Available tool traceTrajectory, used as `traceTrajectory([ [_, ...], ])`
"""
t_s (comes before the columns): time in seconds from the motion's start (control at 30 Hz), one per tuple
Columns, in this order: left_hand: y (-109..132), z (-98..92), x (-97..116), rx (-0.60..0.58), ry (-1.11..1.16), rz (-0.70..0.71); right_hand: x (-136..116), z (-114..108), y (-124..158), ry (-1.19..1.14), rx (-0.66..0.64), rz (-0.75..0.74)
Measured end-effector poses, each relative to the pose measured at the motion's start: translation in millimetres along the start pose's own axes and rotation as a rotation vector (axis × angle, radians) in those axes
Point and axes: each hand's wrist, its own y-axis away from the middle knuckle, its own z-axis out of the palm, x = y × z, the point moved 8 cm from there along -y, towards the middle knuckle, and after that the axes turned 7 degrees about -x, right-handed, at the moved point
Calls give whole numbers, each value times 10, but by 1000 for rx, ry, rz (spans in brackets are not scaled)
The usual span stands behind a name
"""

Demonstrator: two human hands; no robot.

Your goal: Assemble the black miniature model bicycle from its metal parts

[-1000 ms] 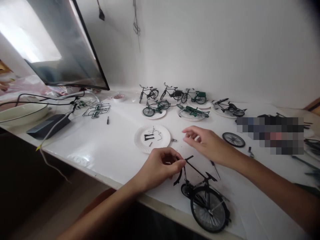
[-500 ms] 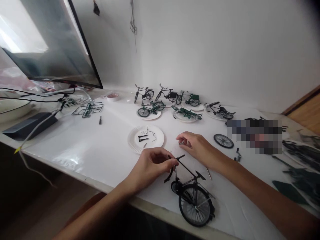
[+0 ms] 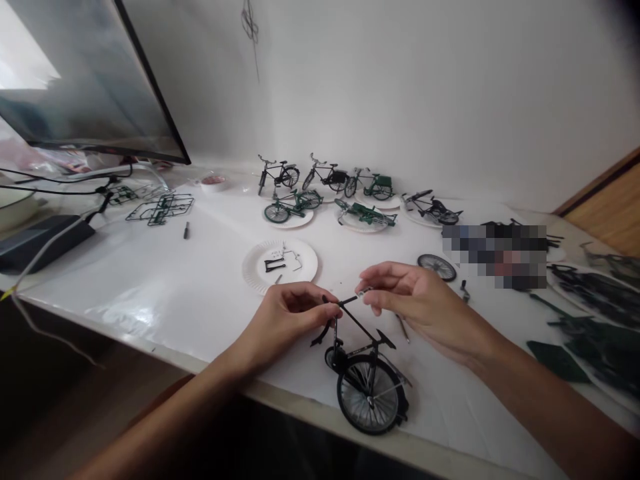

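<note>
My left hand (image 3: 295,310) pinches the front end of a black model bicycle (image 3: 357,350), which has its rear wheel (image 3: 373,393) fitted and no front wheel. The wheel is near the table's front edge. Between the thumb and fingertips of my right hand (image 3: 407,290) is a small silver part (image 3: 365,292), held at the end of the black bar at the frame's front. Below my right hand a thin metal rod (image 3: 402,329) lies on the table. Beyond my left hand, a paper plate (image 3: 255,267) holds two black pieces and bent wire parts.
Several assembled model bicycles (image 3: 367,213) stand or lie on plates at the back. A loose wheel (image 3: 437,267) and a small crank-like part (image 3: 465,291) lie to the right, with dark green parts (image 3: 590,340) beyond. A monitor (image 3: 95,80) and green frames (image 3: 160,209) are at left.
My right hand has moved toward my left, bringing the small silver part to the front of the bicycle. The whole view has shifted slightly, while my left hand keeps its hold.
</note>
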Motion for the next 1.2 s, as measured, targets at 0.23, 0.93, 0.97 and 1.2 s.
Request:
traceTrajectory([
  [0.23, -1, 23, 14, -22, -3, 2, -59, 71, -15, 10, -8, -29],
  [0.93, 3, 33, 43, -34, -43, -1, -121, 33, -52, 545, 23, -215],
  [0.97, 5, 30, 39, -37, -46, -1, -126, 53, -52, 570, 5, -225],
  [1.2, 17, 9, 1, -27, -83, -21, -110, 50, -43, 601, -11, -228],
])
